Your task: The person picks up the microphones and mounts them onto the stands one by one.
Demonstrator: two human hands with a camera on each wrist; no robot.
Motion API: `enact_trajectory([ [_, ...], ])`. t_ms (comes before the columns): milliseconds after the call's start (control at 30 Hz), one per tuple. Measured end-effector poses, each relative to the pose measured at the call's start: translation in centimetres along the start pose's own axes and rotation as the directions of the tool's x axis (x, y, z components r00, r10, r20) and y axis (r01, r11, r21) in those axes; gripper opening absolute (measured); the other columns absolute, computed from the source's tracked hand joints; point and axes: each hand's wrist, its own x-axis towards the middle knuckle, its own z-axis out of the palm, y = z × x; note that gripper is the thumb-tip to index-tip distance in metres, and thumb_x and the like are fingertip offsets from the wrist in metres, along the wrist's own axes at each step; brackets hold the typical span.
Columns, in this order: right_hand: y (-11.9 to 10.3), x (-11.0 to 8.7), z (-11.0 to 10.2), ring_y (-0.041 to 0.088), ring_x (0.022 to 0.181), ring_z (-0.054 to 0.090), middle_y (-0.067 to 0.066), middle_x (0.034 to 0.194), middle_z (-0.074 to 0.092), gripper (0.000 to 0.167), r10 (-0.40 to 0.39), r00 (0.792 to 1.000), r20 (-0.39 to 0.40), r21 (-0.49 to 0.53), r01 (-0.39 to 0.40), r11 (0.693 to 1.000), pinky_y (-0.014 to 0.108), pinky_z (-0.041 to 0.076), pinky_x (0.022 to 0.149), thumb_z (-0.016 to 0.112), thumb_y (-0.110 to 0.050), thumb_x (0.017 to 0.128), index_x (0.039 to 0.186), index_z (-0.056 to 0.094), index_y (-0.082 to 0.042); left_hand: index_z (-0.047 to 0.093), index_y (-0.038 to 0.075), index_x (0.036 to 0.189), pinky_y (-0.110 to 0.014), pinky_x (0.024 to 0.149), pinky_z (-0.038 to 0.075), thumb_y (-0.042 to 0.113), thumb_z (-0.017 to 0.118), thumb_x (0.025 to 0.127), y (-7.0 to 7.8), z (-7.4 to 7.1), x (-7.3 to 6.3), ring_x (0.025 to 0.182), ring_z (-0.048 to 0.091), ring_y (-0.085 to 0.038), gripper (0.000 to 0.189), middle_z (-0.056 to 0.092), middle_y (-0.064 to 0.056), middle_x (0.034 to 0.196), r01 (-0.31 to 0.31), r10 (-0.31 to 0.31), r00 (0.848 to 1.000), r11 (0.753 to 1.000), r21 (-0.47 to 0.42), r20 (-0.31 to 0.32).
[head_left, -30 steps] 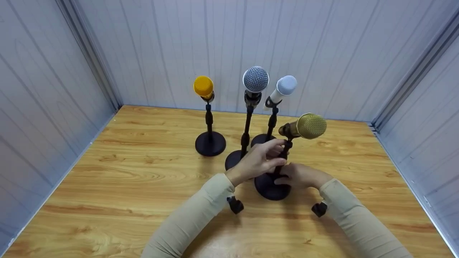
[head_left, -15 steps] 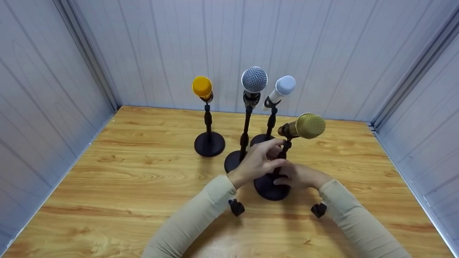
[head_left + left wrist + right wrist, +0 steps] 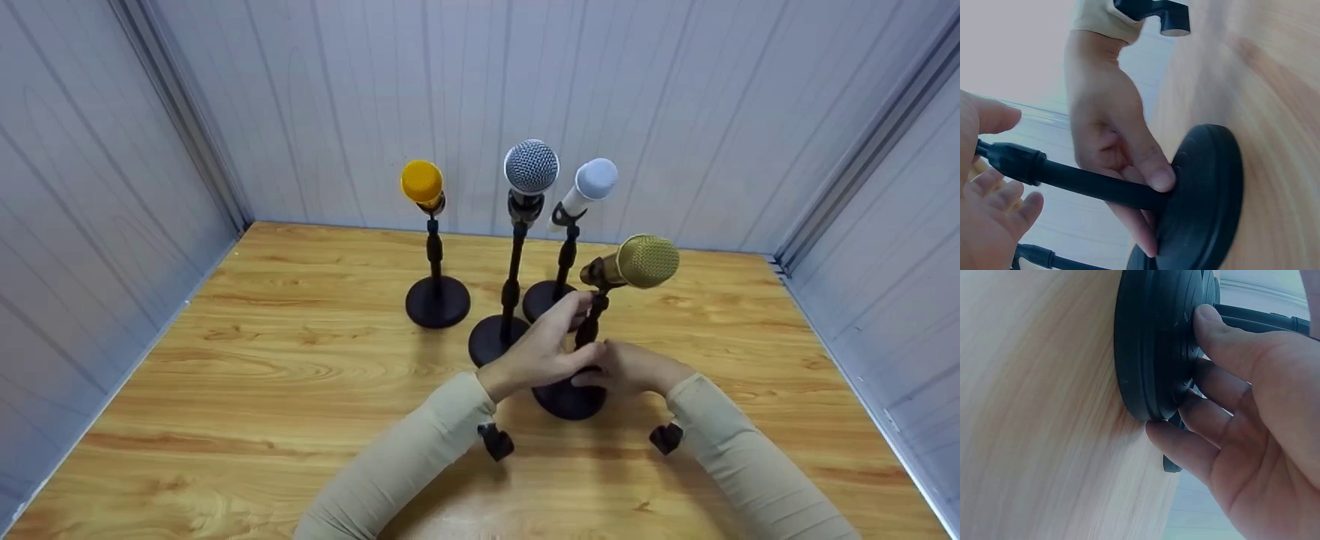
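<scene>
A gold microphone (image 3: 648,261) sits tilted in the clip of a black desktop stand (image 3: 571,402), nearest me among the stands. My left hand (image 3: 536,356) is beside the upper pole; in the left wrist view its thumb and fingers are spread on either side of the pole, apart from it. At the foot my right hand (image 3: 637,369) holds the stand, with the thumb (image 3: 1161,175) on the round base and fingers passing behind the pole. In the right wrist view, fingertips touch the base (image 3: 1148,349), which rests on the wooden table.
Behind stand a silver-headed microphone (image 3: 531,166), a white microphone (image 3: 595,180) and, further left, a yellow microphone (image 3: 421,182), each upright on its own black stand. Pale panel walls (image 3: 337,112) enclose the wooden table (image 3: 262,360) at the back and both sides.
My left hand's thumb and fingers have spread away from the pole, and the wrist has dropped slightly. The right hand and the gold microphone's stand stay nearly in place.
</scene>
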Motion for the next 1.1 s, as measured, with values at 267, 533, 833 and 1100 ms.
enact_trajectory([
  [267,0.36,0.07,0.19,0.008,0.067,0.057,0.001,0.076,0.062,0.014,-0.126,0.990,-0.060,-0.078,0.121,0.990,0.027,0.047,0.060,0.069,-0.011,0.098,0.087,0.062,-0.006,0.041,0.005,0.139,-0.026,0.092,0.051,0.002,0.050,0.104,0.34,-0.12,0.36,0.117,0.061,-0.010,0.036,0.060,-0.007,0.139,-0.006,0.009,0.999,0.996,-0.087,0.044],
  [533,0.47,0.24,0.35,0.010,0.074,0.058,0.001,0.082,0.063,0.014,-0.091,0.995,-0.050,-0.069,0.088,0.994,0.030,0.050,0.066,0.069,-0.013,0.098,0.089,0.062,-0.006,0.046,0.009,0.134,-0.024,0.088,0.053,0.007,0.059,0.103,0.09,0.21,0.45,0.107,0.064,-0.008,0.034,0.069,-0.003,0.119,-0.015,0.014,1.000,0.999,-0.031,-0.014],
  [833,0.44,0.23,0.42,0.018,0.089,0.062,0.006,0.096,0.066,0.012,-0.105,0.993,-0.056,-0.067,0.102,0.993,0.037,0.053,0.077,0.068,-0.013,0.098,0.102,0.065,-0.002,0.056,0.010,0.129,-0.019,0.080,0.054,0.012,0.073,0.095,-0.34,0.34,0.64,0.091,0.069,-0.003,0.038,0.073,-0.002,0.106,-0.028,0.037,0.992,0.996,0.081,-0.120],
  [1100,0.53,0.15,0.39,0.019,0.089,0.065,0.007,0.096,0.068,0.013,-0.111,0.991,-0.069,-0.063,0.107,0.992,0.037,0.054,0.078,0.069,-0.013,0.098,0.101,0.065,-0.001,0.054,0.007,0.130,-0.019,0.084,0.053,0.014,0.072,0.096,-0.36,0.46,0.69,0.090,0.067,-0.002,0.038,0.071,-0.001,0.106,-0.053,0.063,0.991,0.995,0.085,-0.116],
])
